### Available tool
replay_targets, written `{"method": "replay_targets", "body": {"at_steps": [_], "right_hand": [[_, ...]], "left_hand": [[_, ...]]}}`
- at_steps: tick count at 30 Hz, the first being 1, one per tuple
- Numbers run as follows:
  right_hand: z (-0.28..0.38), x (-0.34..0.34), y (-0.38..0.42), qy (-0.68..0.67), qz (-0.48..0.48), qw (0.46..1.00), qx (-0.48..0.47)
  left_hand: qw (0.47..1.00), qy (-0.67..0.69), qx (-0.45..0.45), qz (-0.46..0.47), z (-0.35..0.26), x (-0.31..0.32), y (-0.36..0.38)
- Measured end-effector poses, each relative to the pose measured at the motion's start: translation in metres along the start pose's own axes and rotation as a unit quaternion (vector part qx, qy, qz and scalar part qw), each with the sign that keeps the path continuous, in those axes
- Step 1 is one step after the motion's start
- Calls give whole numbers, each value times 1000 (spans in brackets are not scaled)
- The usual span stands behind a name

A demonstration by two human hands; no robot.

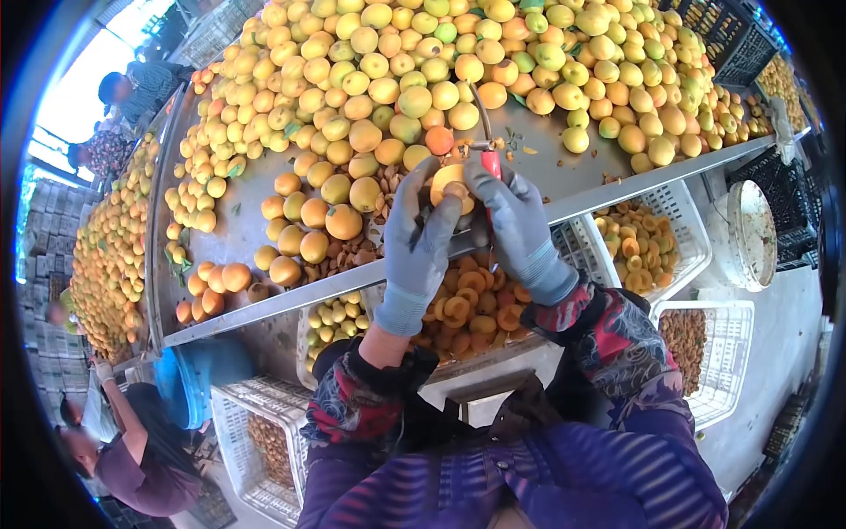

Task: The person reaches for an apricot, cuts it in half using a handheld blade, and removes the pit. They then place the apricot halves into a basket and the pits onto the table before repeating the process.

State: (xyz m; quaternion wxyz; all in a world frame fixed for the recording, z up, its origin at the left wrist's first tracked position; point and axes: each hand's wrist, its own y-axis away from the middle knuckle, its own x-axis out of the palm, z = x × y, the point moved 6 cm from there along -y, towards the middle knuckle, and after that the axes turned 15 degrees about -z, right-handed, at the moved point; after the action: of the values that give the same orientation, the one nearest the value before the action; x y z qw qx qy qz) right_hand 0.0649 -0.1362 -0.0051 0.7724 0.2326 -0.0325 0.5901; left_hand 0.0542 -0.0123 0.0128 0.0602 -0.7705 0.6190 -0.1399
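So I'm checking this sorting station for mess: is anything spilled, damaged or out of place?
Nothing looks wrong. Both gloved hands, left and right, hold one apricot at the table edge. Pits lie heaped beside the whole fruit, and halves sit in the crate below.

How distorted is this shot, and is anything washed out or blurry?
Head view: strong fisheye, the metal table edge bows and black corners frame the picture; daylight at upper left is blown out; the gloved hands, left hand and right hand, and the apricot they hold are sharp.

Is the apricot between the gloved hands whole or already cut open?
Cut open: the apricot shows pale inner flesh between the left hand and right hand.
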Motion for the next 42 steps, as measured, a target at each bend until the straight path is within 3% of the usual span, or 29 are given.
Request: {"method": "replay_targets", "body": {"at_steps": [3, 5, 7, 12, 14, 17, 20, 23, 29, 34, 36, 38, 39, 42], "right_hand": [[2, 4, -1, -42, 16, 999, -29], [5, 6, 1, -46, 33, 998, -22], [5, 5, 1, 37, 38, 998, -44], [12, 5, 4, 58, 75, 995, -12], [13, 4, 7, 74, 69, 995, 1], [5, 0, 5, 33, 100, 994, -10], [-4, -2, -3, -11, 93, 995, 27], [2, -3, -1, 53, 34, 998, 32], [0, 4, -2, 96, 24, 995, -31], [-2, 5, -9, 51, -8, 981, -189], [-29, -7, -29, 210, -31, 965, -152], [1, -4, -8, 279, -88, 922, -254], [-4, -4, -12, 240, -89, 930, -264], [-5, -3, -11, 206, -77, 943, -249]], "left_hand": [[997, -58, -46, -12, 7, -2, -1], [993, -99, 55, 7, -5, -3, -3], [991, -109, 73, 19, -4, -4, -1], [980, -138, 122, 78, -15, -3, 2], [950, -194, 222, 99, -27, 0, 2], [939, -207, 252, 105, -25, 1, 1], [968, -160, 175, 87, -24, 5, -1], [935, -263, 222, 85, -36, 5, -5], [940, -221, 249, 76, -28, -1, -8], [919, -289, 264, 51, -21, -4, 0], [897, -327, 295, 34, -18, -1, 1], [900, -322, 291, 32, -16, 0, 1], [912, -320, 254, 40, -12, 3, -1], [903, -333, 269, 24, -14, 6, 2]]}}
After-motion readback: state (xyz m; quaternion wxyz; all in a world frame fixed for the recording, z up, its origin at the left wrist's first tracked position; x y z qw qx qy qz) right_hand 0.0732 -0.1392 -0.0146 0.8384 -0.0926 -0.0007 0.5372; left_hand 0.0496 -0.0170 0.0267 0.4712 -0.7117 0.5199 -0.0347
